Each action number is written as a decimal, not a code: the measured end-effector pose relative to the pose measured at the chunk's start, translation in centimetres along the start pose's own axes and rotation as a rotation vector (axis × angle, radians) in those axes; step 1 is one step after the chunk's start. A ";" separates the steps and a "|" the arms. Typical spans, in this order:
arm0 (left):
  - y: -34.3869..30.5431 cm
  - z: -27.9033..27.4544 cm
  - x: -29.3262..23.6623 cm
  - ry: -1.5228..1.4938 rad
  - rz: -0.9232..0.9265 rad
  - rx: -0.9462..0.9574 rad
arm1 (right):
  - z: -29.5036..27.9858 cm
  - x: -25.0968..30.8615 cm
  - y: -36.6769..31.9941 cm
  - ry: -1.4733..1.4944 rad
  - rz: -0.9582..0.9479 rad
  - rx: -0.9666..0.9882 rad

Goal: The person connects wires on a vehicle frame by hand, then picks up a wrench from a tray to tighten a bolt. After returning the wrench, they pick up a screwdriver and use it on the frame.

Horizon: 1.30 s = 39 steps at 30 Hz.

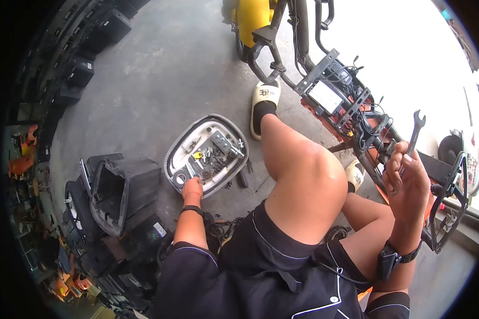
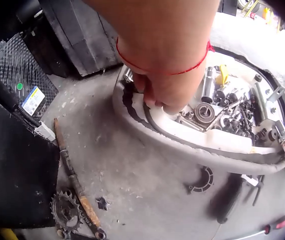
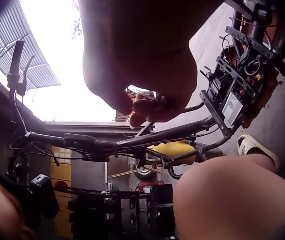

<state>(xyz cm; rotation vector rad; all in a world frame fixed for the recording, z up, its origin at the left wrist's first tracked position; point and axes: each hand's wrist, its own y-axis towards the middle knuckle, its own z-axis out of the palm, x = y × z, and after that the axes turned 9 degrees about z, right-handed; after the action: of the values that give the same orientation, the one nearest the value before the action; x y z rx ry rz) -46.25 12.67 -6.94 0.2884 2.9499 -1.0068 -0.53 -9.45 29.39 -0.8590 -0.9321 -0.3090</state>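
In the head view the right hand [image 1: 407,178] is raised at the right and grips a metal open-end wrench [image 1: 416,133], its jaw pointing up. The right wrist view shows that hand [image 3: 147,95] from behind, with a bit of the wrench [image 3: 141,91] between the fingers. The left hand [image 1: 192,187] reaches to the near left rim of a pale oval tray [image 1: 171,151] of small metal parts. Seen from the left wrist, the left hand [image 2: 170,90] has its fingers down inside the tray's rim [image 2: 182,146]; fingertips are partly hidden, so what they touch cannot be told.
A bare vehicle frame [image 1: 356,114] with wiring stands at the right. A black hollow housing [image 1: 138,183] and stacked dark parts lie at the left. On the floor near the tray are a red-handled screwdriver [image 2: 278,223], a sprocket [image 2: 66,211] and a rusty crank [image 2: 75,185].
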 end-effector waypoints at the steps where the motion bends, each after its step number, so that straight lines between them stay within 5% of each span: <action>1: 0.1 -0.2 -0.1 0.009 0.009 0.010 | -0.1 -0.1 0.1 0.002 0.002 -0.002; 22: 3.5 1.6 2.3 0.006 0.096 0.117 | 0.1 -1.0 0.3 -0.061 0.082 0.032; 27: 2.1 -0.7 1.1 0.020 0.146 0.325 | -0.1 -1.1 0.3 -0.086 0.110 0.027; 37: 2.6 -3.5 2.5 -0.200 0.188 0.369 | -0.2 -0.9 0.0 -0.100 0.107 0.065; 39: 2.6 -3.5 1.6 -0.314 0.243 0.226 | -0.2 -0.9 0.1 -0.098 0.115 0.072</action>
<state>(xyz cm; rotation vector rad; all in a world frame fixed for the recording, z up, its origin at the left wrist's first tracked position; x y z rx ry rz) -47.17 17.11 -5.88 0.4345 2.4577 -1.2219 -0.88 -9.69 28.57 -0.8635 -0.9748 -0.1347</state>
